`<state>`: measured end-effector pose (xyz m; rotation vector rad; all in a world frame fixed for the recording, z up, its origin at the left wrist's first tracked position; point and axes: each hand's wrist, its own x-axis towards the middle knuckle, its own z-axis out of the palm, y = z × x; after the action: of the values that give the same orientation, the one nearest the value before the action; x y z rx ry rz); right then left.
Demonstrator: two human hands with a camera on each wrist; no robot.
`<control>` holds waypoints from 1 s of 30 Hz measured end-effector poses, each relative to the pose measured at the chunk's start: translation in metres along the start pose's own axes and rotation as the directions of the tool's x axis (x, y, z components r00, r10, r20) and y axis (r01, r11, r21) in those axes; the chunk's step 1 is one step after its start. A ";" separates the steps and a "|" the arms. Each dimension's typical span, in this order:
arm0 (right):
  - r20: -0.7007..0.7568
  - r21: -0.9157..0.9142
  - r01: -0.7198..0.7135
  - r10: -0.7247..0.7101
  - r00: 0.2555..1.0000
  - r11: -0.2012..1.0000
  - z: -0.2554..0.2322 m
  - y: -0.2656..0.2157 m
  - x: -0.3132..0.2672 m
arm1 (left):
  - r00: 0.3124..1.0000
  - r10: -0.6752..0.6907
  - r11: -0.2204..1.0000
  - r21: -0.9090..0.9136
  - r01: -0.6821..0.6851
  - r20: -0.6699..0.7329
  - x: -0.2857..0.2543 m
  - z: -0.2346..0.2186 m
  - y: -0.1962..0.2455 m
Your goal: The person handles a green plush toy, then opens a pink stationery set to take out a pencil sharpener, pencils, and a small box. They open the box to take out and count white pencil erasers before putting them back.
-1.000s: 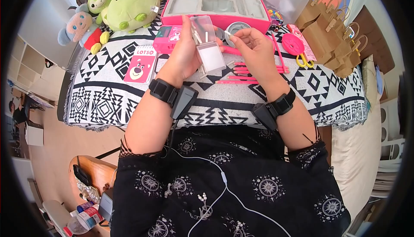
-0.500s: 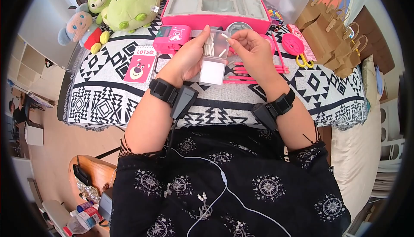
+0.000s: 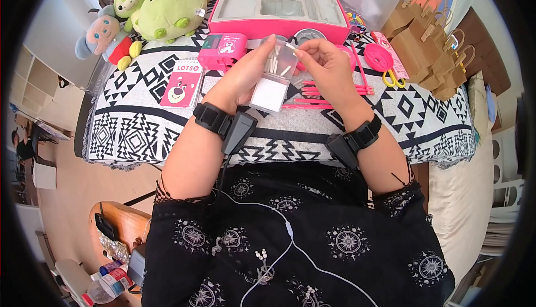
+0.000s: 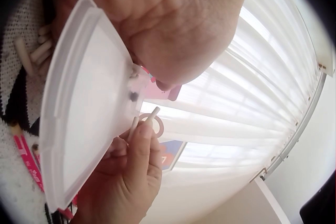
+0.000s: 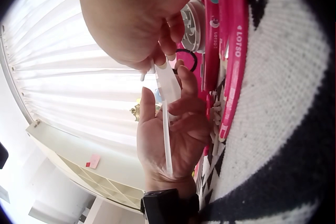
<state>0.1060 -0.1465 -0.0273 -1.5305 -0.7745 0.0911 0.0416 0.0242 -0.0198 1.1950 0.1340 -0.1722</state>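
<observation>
White, a stick [image 4: 154, 113] sits pinched in the right hand [image 3: 329, 67]; the left hand [image 3: 245, 75] grips the box [image 3: 287, 60], lid [image 3: 269, 94] open (likely for easy access).

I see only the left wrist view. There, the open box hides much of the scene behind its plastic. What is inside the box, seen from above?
Observer: The head view shows several loose white sticks inside the clear box.
Operator: Thank you. And what lies on the cloth to the left of the left hand, near the forearm?
Observer: A pink pad printed with a bear's face and the word LOTSO.
Operator: One more question. What stands on the far right, past the right hand?
Observer: A group of brown paper bags with handles.
</observation>
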 end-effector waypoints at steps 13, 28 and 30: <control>-0.011 -0.055 -0.012 0.012 1.000 0.998 -0.001 0.002 0.001 | 0.999 -0.017 0.999 0.027 0.016 0.030 0.001 0.000 -0.001; -0.053 -0.081 -0.001 -0.003 0.999 0.997 -0.001 -0.002 0.000 | 0.999 -0.012 1.000 0.024 0.011 0.043 0.001 -0.003 -0.003; -0.061 -0.013 0.037 -0.038 0.997 0.999 0.000 -0.002 0.000 | 0.999 -0.004 1.000 0.025 0.002 0.055 0.002 -0.003 -0.004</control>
<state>0.1052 -0.1471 -0.0251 -1.5227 -0.7560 0.0117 0.0431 0.0256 -0.0250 1.2141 0.0860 -0.2093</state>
